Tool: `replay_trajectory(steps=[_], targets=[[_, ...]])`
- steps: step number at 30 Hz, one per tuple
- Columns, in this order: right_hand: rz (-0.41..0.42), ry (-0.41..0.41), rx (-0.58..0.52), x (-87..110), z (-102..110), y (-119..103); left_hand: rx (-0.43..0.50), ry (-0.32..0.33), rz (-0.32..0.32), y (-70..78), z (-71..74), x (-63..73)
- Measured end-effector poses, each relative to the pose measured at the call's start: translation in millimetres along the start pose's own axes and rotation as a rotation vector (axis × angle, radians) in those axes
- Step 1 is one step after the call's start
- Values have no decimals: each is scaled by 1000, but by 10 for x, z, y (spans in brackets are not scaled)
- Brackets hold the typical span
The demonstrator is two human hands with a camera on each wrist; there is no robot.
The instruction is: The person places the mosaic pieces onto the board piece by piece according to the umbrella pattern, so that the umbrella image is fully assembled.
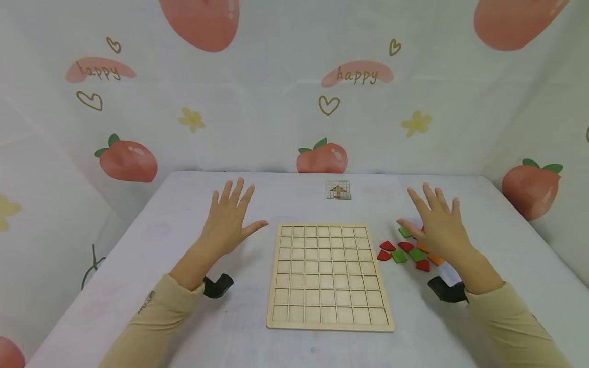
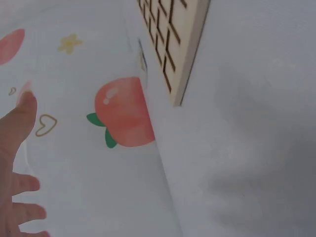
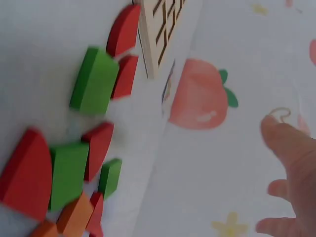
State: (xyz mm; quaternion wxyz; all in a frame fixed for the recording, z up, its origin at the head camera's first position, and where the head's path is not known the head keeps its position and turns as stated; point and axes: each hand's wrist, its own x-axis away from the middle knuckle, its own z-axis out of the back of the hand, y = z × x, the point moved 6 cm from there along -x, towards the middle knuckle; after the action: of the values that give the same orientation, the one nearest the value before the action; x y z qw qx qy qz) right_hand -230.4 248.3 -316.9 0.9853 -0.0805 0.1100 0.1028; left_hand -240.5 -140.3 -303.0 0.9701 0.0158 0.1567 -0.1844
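My left hand (image 1: pixel 225 222) hovers left of a wooden grid board (image 1: pixel 327 276), its fingers spread and holding nothing. On the other side my right hand (image 1: pixel 440 227) is raised with fingers spread, over a loose group of coloured blocks. Among these are a green block (image 1: pixel 399 256), a red quarter-round block (image 1: pixel 387 246) and an orange block (image 1: pixel 435 259); the hand hides part of the group in the head view. The right wrist view shows several red, green and orange blocks, with a green block (image 3: pixel 95 81) near the board's edge (image 3: pixel 148 49). All the board's squares are bare.
A small card (image 1: pixel 338 190) with a gridded coloured picture lies behind the board, near the table's back edge. A white cloth with peach prints (image 1: pixel 322 157) hangs behind the white table (image 1: pixel 239 337). A dark cable (image 1: pixel 92 266) shows at the left edge.
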Motion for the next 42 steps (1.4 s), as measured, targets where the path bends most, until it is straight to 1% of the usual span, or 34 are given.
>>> replay_trajectory(steps=[3, 7, 10, 13, 17, 22, 25, 34, 38, 42], targets=[[-7, -25, -48, -5, -3, 134, 81, -56, -22, -31, -5, 21], [-19, -102, -103, -2, -74, 300, 210, -187, -49, -39, -102, 89], [-66, -192, -122, -5, -157, 426, 303, -294, -69, -10, -209, 157], [-107, -259, -139, -1, -219, 536, 366, -379, -97, 41, -307, 219], [-131, -307, -179, 15, -276, 633, 407, -458, -109, 119, -406, 286], [-151, -336, -224, 25, -353, 724, 409, -508, -140, 212, -490, 339], [-149, -338, -237, 12, -395, 756, 419, -526, -155, 255, -527, 354], [-112, -327, -236, -48, -489, 767, 407, -520, -244, 332, -569, 385], [-109, -312, -227, -59, -503, 767, 412, -539, -257, 366, -577, 382], [-103, -322, -226, -66, -500, 763, 407, -556, -265, 394, -584, 379]])
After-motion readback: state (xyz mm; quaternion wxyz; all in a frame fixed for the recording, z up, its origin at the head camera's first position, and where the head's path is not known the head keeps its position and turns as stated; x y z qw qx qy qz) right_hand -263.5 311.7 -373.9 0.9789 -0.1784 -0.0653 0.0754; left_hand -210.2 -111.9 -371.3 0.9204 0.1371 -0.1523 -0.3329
